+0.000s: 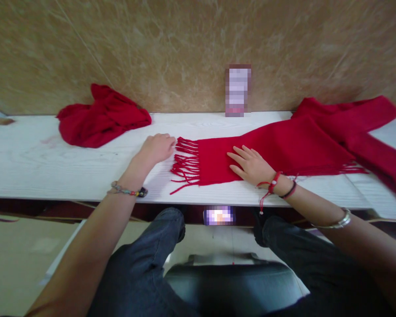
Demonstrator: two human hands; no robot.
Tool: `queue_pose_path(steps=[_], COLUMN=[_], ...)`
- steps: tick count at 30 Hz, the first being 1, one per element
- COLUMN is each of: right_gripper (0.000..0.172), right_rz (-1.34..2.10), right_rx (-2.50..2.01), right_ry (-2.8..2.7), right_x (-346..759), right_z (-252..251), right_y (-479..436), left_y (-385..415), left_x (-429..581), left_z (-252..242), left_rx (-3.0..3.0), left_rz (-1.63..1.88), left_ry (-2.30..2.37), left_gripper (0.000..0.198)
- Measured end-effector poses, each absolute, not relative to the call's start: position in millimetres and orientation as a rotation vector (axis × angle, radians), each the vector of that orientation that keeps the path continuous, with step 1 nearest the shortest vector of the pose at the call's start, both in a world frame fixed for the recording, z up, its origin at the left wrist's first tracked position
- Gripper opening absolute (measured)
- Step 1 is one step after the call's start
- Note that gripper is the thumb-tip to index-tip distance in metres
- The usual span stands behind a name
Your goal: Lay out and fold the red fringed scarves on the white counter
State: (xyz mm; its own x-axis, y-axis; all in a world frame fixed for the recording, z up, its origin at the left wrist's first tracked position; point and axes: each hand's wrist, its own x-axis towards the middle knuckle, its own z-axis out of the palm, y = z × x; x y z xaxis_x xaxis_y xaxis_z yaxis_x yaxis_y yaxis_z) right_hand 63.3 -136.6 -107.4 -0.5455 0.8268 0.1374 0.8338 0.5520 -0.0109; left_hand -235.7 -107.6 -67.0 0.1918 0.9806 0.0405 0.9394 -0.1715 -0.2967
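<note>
- Red fringed scarf (pixel 284 147) lies lengthwise along the white desk (pixel 36 163). Its near end is spread flat in front of the person, and the far end is bunched and doubled back at the right edge of the view.
- The fringe (pixel 185 165) at the flat end fans out in loose strands, some of them straggling toward the front edge of the desk.
- The left hand (pixel 156 147) sits at the upper corner of the fringe with its fingers curled under. It touches the strands or comes just beside them, but whether it pinches any cannot be told.
- The right hand (pixel 251 165) rests palm down on the cloth just behind the fringe, fingers spread wide and gripping nothing.
- The scarf looks soft, light and limp, likely a knit. It would probably sag and crease wherever it is unsupported, and it may slide easily on the smooth top.
- The woven corners just behind the fringe seem the surest place to take hold, since single strands would likely pull and tangle.
- A second red scarf (pixel 100 119) lies crumpled well apart to the left, against the marbled wall (pixel 152 44).
</note>
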Motion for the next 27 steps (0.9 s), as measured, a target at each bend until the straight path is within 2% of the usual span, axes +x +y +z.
queue_pose_path(steps=[4,9,12,15,17,20,23,27], right_gripper=[0.050,0.051,0.051,0.051,0.051,0.051,0.050,0.050], right_rz=[-0.069,-0.064,-0.071,-0.069,-0.064,-0.063,-0.087,-0.110], right_rx=[-1.424,-1.425,-1.415,-1.416,-1.423,-1.425,-1.404,-1.381], right_ry=[-2.649,-2.658,-2.658,-2.658,-2.654,-2.655,-2.654,-2.649], right_x=[63.4,63.6,63.8,63.9,63.8,63.8,64.1,64.6], right_z=[-107.5,-107.1,-107.6,-108.0,-108.0,-108.1,-109.0,-110.2], right_y=[-136.4,-135.8,-135.5,-135.5,-135.7,-135.8,-135.6,-135.4], left_y=[-117.2,-130.9,-134.8,-135.6,-136.8,-142.0,-148.6,-152.8], left_x=[-242.3,-210.4,-208.0,-231.9,-249.4,-251.5,-222.2,-194.9], left_z=[-55.6,-63.9,-71.5,-71.8,-67.7,-60.7,-59.8,-63.8], left_rx=[-1.938,-2.705,-2.901,-2.682,-2.351,-2.102,-2.471,-2.914], left_rz=[0.288,-0.153,-0.041,0.190,0.261,0.071,-0.112,0.122], left_ry=[-2.078,-1.489,-1.315,-1.485,-1.760,-1.980,-1.664,-1.231], left_gripper=[0.029,0.028,0.027,0.026,0.022,0.024,0.030,0.034])
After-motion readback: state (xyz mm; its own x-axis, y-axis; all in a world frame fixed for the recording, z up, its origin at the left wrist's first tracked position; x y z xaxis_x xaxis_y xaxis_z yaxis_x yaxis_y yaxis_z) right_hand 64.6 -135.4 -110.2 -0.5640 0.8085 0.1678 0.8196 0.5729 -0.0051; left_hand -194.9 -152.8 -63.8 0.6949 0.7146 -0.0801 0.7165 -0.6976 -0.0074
